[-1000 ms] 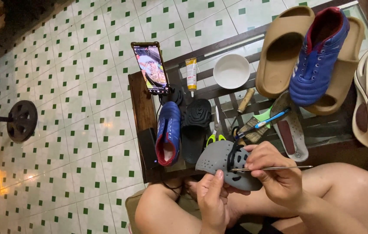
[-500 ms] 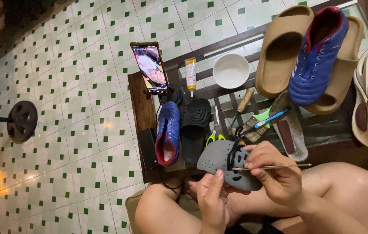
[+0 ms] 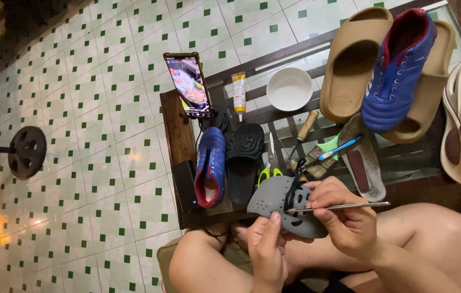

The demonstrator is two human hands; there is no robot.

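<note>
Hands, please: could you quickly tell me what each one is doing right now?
Left hand: closed on the grey clog.
Right hand: closed on a thin metal tool.

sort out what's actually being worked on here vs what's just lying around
In hand:
- grey clog, steadied by the left hand
- thin metal tool, held in the right hand

Lying about:
- phone
- glue tube
- white bowl
- blue shoe
- tan slide
- black sole
</note>
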